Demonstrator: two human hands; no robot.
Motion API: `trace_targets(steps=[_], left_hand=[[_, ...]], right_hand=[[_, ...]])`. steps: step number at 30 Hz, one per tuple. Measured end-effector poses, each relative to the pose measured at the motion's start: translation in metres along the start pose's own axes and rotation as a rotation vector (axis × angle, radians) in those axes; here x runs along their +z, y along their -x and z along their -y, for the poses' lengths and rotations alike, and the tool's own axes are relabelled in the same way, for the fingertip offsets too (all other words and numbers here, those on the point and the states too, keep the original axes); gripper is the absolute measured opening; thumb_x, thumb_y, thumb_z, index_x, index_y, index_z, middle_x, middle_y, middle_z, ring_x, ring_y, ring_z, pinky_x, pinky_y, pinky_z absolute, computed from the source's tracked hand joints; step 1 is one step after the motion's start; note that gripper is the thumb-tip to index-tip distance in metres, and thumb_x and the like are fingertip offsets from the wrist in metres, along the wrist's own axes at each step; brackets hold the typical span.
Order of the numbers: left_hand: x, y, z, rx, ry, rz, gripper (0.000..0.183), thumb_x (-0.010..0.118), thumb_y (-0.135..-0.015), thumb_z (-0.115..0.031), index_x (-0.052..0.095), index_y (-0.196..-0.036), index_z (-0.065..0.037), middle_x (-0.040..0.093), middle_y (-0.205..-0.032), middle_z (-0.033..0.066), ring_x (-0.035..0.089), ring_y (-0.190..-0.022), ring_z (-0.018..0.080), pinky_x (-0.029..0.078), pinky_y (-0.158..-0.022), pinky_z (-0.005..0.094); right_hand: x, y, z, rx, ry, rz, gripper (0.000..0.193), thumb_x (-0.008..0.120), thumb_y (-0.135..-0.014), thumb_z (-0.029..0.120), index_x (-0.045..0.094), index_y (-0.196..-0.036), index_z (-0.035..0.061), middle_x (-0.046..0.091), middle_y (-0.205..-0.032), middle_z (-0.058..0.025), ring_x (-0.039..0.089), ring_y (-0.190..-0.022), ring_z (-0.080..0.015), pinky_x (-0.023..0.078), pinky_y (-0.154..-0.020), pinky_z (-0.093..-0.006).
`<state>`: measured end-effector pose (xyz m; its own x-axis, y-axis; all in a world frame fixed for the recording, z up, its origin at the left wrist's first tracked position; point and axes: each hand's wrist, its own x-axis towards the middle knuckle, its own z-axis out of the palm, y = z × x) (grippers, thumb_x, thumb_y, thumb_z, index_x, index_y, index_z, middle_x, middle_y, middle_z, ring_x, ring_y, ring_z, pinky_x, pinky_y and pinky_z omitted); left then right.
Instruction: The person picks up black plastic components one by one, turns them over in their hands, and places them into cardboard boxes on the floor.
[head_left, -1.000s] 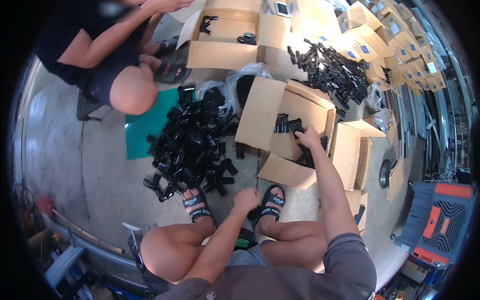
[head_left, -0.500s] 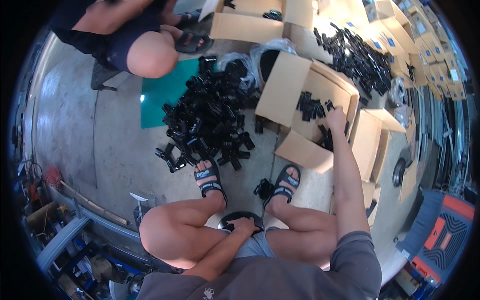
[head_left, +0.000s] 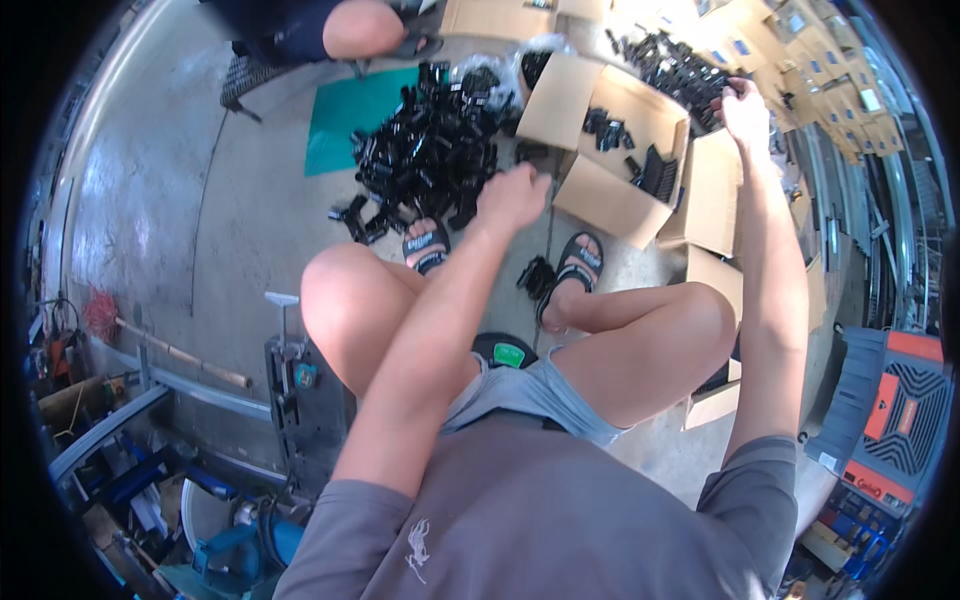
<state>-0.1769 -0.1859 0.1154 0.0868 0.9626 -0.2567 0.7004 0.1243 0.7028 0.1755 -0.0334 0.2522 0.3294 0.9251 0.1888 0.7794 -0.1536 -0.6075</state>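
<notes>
- Right now your pile of black plastic parts (head_left: 430,150) spreads over the concrete floor (head_left: 200,230), just ahead of your sandalled feet and partly on a green mat (head_left: 350,110).
- Your open cardboard box (head_left: 630,150) stands just right of the pile, with a few black parts inside.
- Your right hand (head_left: 745,110) reaches over the box's far flap, fingers curled on a black part (head_left: 722,90).
- Your left hand (head_left: 512,197) hovers loosely closed near the box's front corner; whether it holds anything, you cannot tell.
</notes>
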Motion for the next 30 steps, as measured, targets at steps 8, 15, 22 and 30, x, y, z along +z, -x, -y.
trace_targets(steps=[8, 15, 22, 30], left_hand=[[-0.204, 0.013, -0.095, 0.463, 0.009, -0.221, 0.047, 0.056, -0.096, -0.043, 0.066, -0.119, -0.004, 0.072, -0.106, 0.0160, 0.068, -0.101, 0.0259, 0.050, -0.090, 0.0356], [-0.211, 0.012, -0.011, 0.317, -0.168, -0.122, 0.045, 0.060, -0.096, -0.041, 0.066, -0.121, -0.004, 0.072, -0.103, 0.0146, 0.068, -0.096, 0.0233, 0.050, -0.089, 0.0354], [-0.180, 0.027, -0.020, 0.344, -0.216, 0.267, 0.053, 0.059, -0.097, -0.041, 0.056, -0.136, -0.006, 0.065, -0.125, 0.0180, 0.062, -0.115, 0.0251, 0.046, -0.099, 0.0346], [-0.185, 0.018, -0.019, 0.249, -0.149, 0.246, 0.054, 0.059, -0.098, -0.041, 0.054, -0.137, -0.004, 0.068, -0.118, 0.0156, 0.063, -0.107, 0.0212, 0.047, -0.095, 0.0351]], right_hand=[[-0.073, 0.066, 0.055, -0.137, 0.089, -0.107, 0.031, 0.054, -0.093, 0.020, 0.061, -0.119, 0.0042, 0.074, -0.083, -0.0105, 0.072, -0.090, -0.0227, 0.051, -0.087, -0.0342], [-0.089, 0.118, 0.038, -0.111, -0.061, -0.102, 0.029, 0.053, -0.095, 0.015, 0.060, -0.119, -0.0001, 0.073, -0.080, -0.0105, 0.072, -0.073, -0.0179, 0.056, -0.071, -0.0315], [-0.096, 0.151, 0.007, -0.050, -0.014, 0.016, 0.027, 0.052, -0.096, 0.015, 0.059, -0.118, 0.0007, 0.073, -0.079, -0.0115, 0.069, -0.064, -0.0164, 0.055, -0.066, -0.0304], [-0.073, 0.146, 0.011, -0.136, -0.261, -0.011, 0.022, 0.052, -0.099, 0.012, 0.058, -0.116, 0.0004, 0.070, -0.077, -0.0100, 0.069, -0.067, -0.0140, 0.054, -0.063, -0.0285]])
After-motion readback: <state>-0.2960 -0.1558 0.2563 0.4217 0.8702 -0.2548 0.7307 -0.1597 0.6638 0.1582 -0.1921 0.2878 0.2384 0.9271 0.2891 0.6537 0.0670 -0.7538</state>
